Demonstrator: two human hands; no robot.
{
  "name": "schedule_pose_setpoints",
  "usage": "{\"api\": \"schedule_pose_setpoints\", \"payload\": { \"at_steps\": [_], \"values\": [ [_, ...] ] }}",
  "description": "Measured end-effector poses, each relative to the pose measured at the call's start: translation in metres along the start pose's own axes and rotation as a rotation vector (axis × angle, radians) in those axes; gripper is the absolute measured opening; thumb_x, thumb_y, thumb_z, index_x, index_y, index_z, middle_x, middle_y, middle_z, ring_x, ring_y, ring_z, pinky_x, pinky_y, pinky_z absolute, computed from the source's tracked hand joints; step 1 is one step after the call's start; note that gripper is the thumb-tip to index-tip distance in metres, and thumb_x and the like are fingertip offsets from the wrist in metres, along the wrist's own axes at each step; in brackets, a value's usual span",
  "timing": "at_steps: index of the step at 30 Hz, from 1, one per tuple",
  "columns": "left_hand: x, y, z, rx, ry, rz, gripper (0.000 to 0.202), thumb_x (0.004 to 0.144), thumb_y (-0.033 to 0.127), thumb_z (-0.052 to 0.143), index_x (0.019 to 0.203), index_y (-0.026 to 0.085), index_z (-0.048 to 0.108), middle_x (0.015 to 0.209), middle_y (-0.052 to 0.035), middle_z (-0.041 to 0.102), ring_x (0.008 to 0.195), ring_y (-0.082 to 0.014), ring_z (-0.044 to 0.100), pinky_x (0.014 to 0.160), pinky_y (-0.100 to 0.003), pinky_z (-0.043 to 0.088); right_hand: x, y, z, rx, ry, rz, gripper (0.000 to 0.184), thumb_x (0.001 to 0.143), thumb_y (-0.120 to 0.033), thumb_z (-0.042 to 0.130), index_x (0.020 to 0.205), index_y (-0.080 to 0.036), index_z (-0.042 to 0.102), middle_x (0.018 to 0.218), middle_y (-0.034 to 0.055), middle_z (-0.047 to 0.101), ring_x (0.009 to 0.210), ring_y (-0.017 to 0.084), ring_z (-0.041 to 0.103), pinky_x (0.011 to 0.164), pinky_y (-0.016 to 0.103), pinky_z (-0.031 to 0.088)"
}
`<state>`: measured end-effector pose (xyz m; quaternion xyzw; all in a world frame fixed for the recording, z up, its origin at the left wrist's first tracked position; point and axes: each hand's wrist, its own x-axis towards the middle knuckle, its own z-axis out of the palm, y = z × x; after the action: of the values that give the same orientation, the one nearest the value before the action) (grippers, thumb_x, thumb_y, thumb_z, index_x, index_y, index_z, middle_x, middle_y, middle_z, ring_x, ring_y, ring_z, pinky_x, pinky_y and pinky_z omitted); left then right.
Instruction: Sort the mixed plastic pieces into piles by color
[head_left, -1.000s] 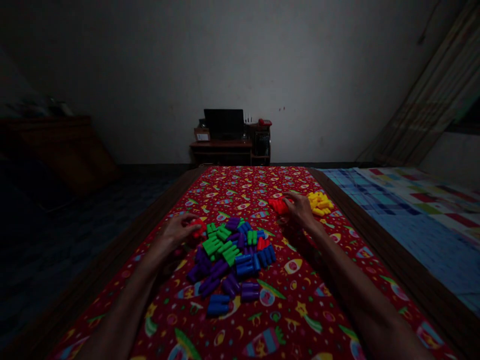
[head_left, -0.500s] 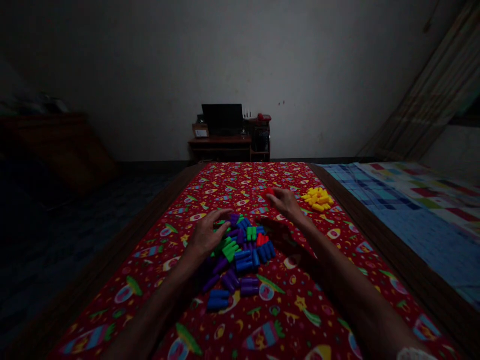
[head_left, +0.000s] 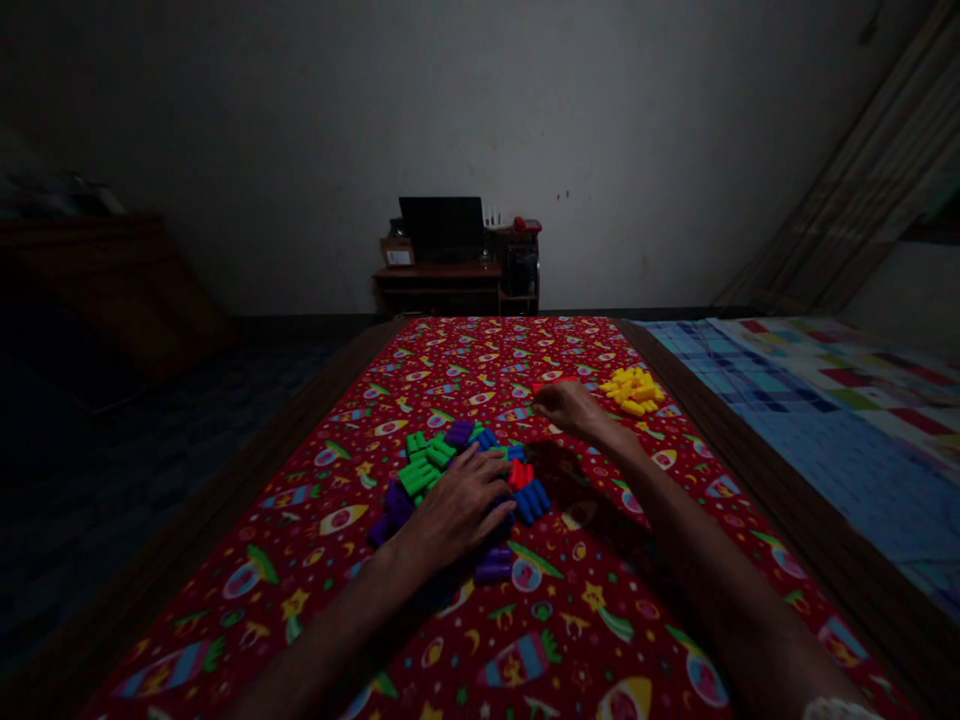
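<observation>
My left hand lies palm down on a pile of plastic toy building blocks, covering its middle. Green blocks stick out beyond my fingers, with purple blocks at the pile's left and blue blocks at its right. Red blocks sit among them. My right hand rests farther forward on the red printed cover, fingers curled. A red block barely shows past its fingertips. Yellow blocks lie in a small heap to its right.
The rocket-print cover lies on a bed with a dark wooden frame. A checked quilt lies to the right. A low desk with a monitor stands by the far wall, and a curtain hangs at right.
My left hand has moved right and down onto the pile, now hiding many blue and purple blocks. My right hand has shifted slightly, and the view has tilted a little upward.
</observation>
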<state>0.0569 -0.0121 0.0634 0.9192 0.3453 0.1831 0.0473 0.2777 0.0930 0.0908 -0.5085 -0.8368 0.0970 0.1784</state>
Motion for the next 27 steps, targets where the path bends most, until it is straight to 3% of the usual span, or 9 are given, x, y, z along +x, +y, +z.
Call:
{"api": "schedule_pose_setpoints", "payload": {
  "at_steps": [2,4,7,10,13,16,19,24,27],
  "values": [
    [-0.001,-0.005,0.001,0.026,0.022,-0.005,0.020,0.093,0.028,0.050,0.097,0.022,0.069,0.123,-0.0064,0.064,0.126,-0.0237,0.050,0.116,-0.051,0.029,-0.007,-0.020,0.006,0.057,-0.276,-0.163,0.015,0.078,-0.018,0.066,0.089,-0.019,0.076,0.078,0.0030,0.074,0.066,0.014,0.063,0.057,0.021,0.040],
    [-0.003,-0.013,0.002,0.043,0.067,-0.022,0.021,0.093,0.029,0.049,0.099,0.022,0.069,0.124,-0.0069,0.064,0.125,-0.0238,0.051,0.115,-0.050,0.031,-0.014,-0.035,0.014,0.045,-0.394,-0.237,0.020,0.071,-0.021,0.075,0.091,-0.023,0.076,0.078,0.0011,0.074,0.065,0.014,0.063,0.054,0.020,0.038],
    [-0.004,-0.026,-0.001,0.033,0.140,-0.063,0.022,0.093,0.029,0.049,0.099,0.022,0.069,0.122,-0.0073,0.065,0.122,-0.0235,0.053,0.111,-0.049,0.037,-0.019,-0.045,0.021,0.013,-0.360,-0.254,0.021,0.071,-0.026,0.077,0.092,-0.024,0.076,0.081,0.0027,0.074,0.069,0.016,0.064,0.054,0.020,0.038],
    [-0.005,-0.038,-0.008,0.019,0.193,-0.104,0.024,0.094,0.029,0.047,0.096,0.021,0.069,0.120,-0.0080,0.066,0.120,-0.0240,0.055,0.109,-0.048,0.040,-0.016,-0.035,0.015,0.048,-0.324,-0.246,0.017,0.076,-0.023,0.071,0.092,-0.020,0.076,0.081,0.0047,0.074,0.068,0.016,0.065,0.054,0.020,0.039],
    [-0.007,-0.050,-0.014,0.036,0.224,-0.135,0.026,0.094,0.030,0.045,0.094,0.020,0.069,0.119,-0.0093,0.066,0.118,-0.0245,0.056,0.106,-0.047,0.042,-0.007,-0.013,0.004,0.144,-0.201,-0.147,0.021,0.079,-0.019,0.064,0.096,-0.018,0.075,0.079,0.0044,0.075,0.065,0.015,0.065,0.055,0.020,0.041],
    [-0.011,-0.062,-0.014,0.057,0.261,-0.154,0.028,0.094,0.032,0.045,0.093,0.019,0.069,0.118,-0.0108,0.066,0.117,-0.0247,0.056,0.104,-0.046,0.045,0.006,0.015,-0.001,0.220,0.129,0.024,0.024,0.082,-0.019,0.059,0.101,-0.016,0.074,0.083,0.0056,0.076,0.072,0.017,0.068,0.063,0.022,0.047],
    [-0.015,-0.074,-0.007,0.067,0.285,-0.162,0.029,0.094,0.032,0.044,0.092,0.018,0.069,0.117,-0.0113,0.067,0.117,-0.0249,0.057,0.103,-0.046,0.045,0.018,0.039,0.007,0.224,0.412,0.162,0.026,0.084,-0.022,0.056,0.104,-0.015,0.072,0.090,0.0086,0.076,0.083,0.020,0.070,0.073,0.027,0.051],
    [-0.020,-0.093,0.002,0.050,0.312,-0.209,0.030,0.092,0.035,0.044,0.091,0.020,0.070,0.115,-0.0120,0.067,0.113,-0.0258,0.059,0.101,-0.046,0.047,0.024,0.065,0.030,0.134,0.486,0.172,0.028,0.086,-0.021,0.053,0.107,-0.015,0.070,0.104,0.0119,0.073,0.096,0.023,0.067,0.087,0.036,0.050],
    [-0.022,-0.106,0.001,-0.001,0.319,-0.276,0.032,0.089,0.040,0.044,0.090,0.021,0.070,0.112,-0.0118,0.069,0.110,-0.0263,0.061,0.100,-0.046,0.047,0.020,0.070,0.029,0.072,0.513,0.137,0.025,0.083,-0.019,0.055,0.101,-0.014,0.072,0.108,0.0148,0.071,0.105,0.026,0.063,0.094,0.039,0.046]
  ]
}}
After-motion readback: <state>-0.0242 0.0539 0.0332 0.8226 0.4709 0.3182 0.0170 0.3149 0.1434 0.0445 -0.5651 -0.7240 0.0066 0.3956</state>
